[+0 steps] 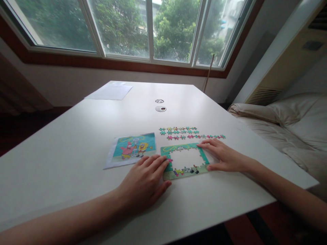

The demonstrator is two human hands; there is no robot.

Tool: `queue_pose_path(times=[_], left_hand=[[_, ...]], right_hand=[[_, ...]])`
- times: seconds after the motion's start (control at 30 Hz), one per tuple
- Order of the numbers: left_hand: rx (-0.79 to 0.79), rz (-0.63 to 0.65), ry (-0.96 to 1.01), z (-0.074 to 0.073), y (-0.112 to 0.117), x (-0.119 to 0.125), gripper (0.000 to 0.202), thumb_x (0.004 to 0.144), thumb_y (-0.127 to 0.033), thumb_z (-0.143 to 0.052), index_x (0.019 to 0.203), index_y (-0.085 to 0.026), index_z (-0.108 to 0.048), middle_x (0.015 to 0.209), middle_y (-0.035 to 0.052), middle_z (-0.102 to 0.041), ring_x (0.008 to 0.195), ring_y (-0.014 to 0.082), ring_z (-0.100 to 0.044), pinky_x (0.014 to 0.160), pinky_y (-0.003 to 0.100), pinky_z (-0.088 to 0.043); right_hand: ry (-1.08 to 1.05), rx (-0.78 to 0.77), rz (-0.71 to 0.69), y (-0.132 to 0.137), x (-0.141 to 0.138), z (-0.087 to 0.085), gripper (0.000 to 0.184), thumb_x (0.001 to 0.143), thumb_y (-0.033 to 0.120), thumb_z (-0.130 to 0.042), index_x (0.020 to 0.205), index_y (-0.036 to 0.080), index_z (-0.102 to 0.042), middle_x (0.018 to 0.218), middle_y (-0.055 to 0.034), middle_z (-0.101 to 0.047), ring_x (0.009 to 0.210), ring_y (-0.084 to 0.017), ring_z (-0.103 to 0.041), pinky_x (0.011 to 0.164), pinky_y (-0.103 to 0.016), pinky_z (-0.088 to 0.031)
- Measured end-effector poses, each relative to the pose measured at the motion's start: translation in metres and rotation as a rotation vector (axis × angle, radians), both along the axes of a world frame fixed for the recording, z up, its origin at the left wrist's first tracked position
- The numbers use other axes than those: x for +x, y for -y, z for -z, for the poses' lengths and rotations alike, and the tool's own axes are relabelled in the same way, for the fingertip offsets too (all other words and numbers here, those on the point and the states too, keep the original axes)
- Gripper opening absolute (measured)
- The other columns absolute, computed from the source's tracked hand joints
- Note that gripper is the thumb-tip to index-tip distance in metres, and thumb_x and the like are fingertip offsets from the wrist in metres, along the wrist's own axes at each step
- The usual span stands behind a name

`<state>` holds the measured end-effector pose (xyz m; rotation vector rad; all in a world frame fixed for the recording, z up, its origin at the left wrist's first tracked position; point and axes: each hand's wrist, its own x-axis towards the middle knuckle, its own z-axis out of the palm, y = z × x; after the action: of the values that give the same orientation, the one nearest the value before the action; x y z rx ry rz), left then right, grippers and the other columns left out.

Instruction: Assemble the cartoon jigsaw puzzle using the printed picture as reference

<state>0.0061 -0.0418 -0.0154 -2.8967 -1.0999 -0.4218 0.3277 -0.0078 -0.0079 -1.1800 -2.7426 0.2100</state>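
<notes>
A jigsaw puzzle border (pixel 167 173) lies flat on the white table, its pieces joined into a rectangle around a bare middle. My left hand (pixel 145 180) rests at its left side, fingers stretched out, the fingertips on the left edge. At the right side, my right hand (pixel 222 156) has its fingers and thumb apart, touching the upper right corner and the lower right edge. Loose puzzle pieces (pixel 178 132) are laid out in rows just beyond the border. Left of the border is a reference picture (pixel 135 146) with cartoon figures, partly behind my left fingers.
The white table (pixel 76 163) stretches toward the window. White paper (pixel 109 92) lies at its far left corner, and two round cable-hole covers (pixel 160 109) sit near the middle of the far half. A pale sofa (pixel 288 126) stands to the right.
</notes>
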Motion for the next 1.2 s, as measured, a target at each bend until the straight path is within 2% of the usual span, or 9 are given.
queue_pose_path(times=[0.4, 0.53, 0.63, 0.73, 0.8, 0.9, 1.0, 1.2], left_hand=[[0.0, 0.001, 0.02, 0.002, -0.001, 0.001, 0.042, 0.087, -0.038, -0.042, 0.12, -0.013, -0.051, 0.121, 0.0112, -0.055, 0.109, 0.0284, -0.048, 0.092, 0.045, -0.038], [-0.001, 0.006, 0.024, 0.003, -0.002, 0.001, 0.04, 0.087, -0.037, -0.042, 0.119, -0.014, -0.052, 0.12, 0.0105, -0.056, 0.109, 0.0282, -0.047, 0.091, 0.046, -0.038], [-0.004, 0.009, 0.015, 0.002, -0.002, 0.001, 0.039, 0.087, -0.036, -0.043, 0.119, -0.015, -0.052, 0.12, 0.0104, -0.056, 0.11, 0.0278, -0.047, 0.092, 0.046, -0.038], [0.002, 0.013, 0.0, 0.001, -0.002, 0.001, 0.039, 0.088, -0.035, -0.043, 0.12, -0.014, -0.051, 0.12, 0.0112, -0.056, 0.11, 0.0282, -0.047, 0.093, 0.046, -0.038], [0.014, 0.015, 0.0, 0.001, -0.002, 0.001, 0.04, 0.088, -0.035, -0.043, 0.12, -0.014, -0.051, 0.12, 0.0117, -0.056, 0.11, 0.0286, -0.047, 0.092, 0.046, -0.038], [0.027, 0.018, 0.004, 0.002, -0.003, 0.002, 0.04, 0.087, -0.034, -0.043, 0.12, -0.014, -0.051, 0.119, 0.0118, -0.056, 0.109, 0.0287, -0.048, 0.092, 0.046, -0.038], [0.031, 0.017, 0.008, 0.002, -0.003, 0.002, 0.039, 0.087, -0.034, -0.043, 0.121, -0.014, -0.051, 0.119, 0.0114, -0.056, 0.108, 0.0284, -0.048, 0.092, 0.045, -0.038], [0.02, 0.019, 0.008, 0.002, -0.001, 0.002, 0.04, 0.088, -0.034, -0.042, 0.12, -0.013, -0.051, 0.119, 0.0119, -0.056, 0.108, 0.0289, -0.048, 0.092, 0.046, -0.038]], right_hand=[[-0.015, 0.005, 0.001, 0.001, -0.001, 0.0, 0.072, 0.072, 0.057, -0.057, 0.13, 0.018, -0.04, 0.126, -0.016, -0.046, 0.115, -0.029, -0.043, 0.098, -0.045, -0.032], [-0.012, 0.01, 0.01, -0.001, 0.001, -0.004, 0.07, 0.072, 0.055, -0.059, 0.129, 0.019, -0.042, 0.125, -0.0148, -0.047, 0.115, -0.029, -0.044, 0.096, -0.044, -0.035], [-0.055, 0.047, 0.101, -0.012, 0.019, -0.012, 0.051, 0.078, 0.049, -0.054, 0.121, 0.02, -0.051, 0.12, -0.0128, -0.051, 0.11, -0.025, -0.048, 0.093, -0.041, -0.04], [-0.086, 0.155, 0.266, -0.03, 0.052, -0.016, 0.032, 0.084, 0.042, -0.047, 0.1, 0.02, -0.063, 0.103, -0.0112, -0.06, 0.098, -0.024, -0.055, 0.088, -0.04, -0.042], [-0.064, 0.185, 0.339, -0.04, 0.073, -0.017, 0.03, 0.084, 0.04, -0.047, 0.094, 0.019, -0.066, 0.097, -0.0106, -0.063, 0.091, -0.024, -0.058, 0.085, -0.041, -0.044], [-0.039, 0.114, 0.391, -0.048, 0.093, -0.014, 0.032, 0.082, 0.04, -0.047, 0.096, 0.02, -0.067, 0.096, -0.0096, -0.065, 0.083, -0.022, -0.06, 0.075, -0.036, -0.048], [-0.028, 0.017, 0.408, -0.048, 0.097, -0.011, 0.033, 0.08, 0.041, -0.048, 0.097, 0.02, -0.068, 0.097, -0.0084, -0.065, 0.079, -0.02, -0.06, 0.069, -0.032, -0.048], [0.011, -0.065, 0.501, -0.048, 0.097, -0.01, 0.032, 0.076, 0.042, -0.052, 0.092, 0.019, -0.067, 0.092, -0.0059, -0.066, 0.074, -0.019, -0.058, 0.069, -0.031, -0.046]])
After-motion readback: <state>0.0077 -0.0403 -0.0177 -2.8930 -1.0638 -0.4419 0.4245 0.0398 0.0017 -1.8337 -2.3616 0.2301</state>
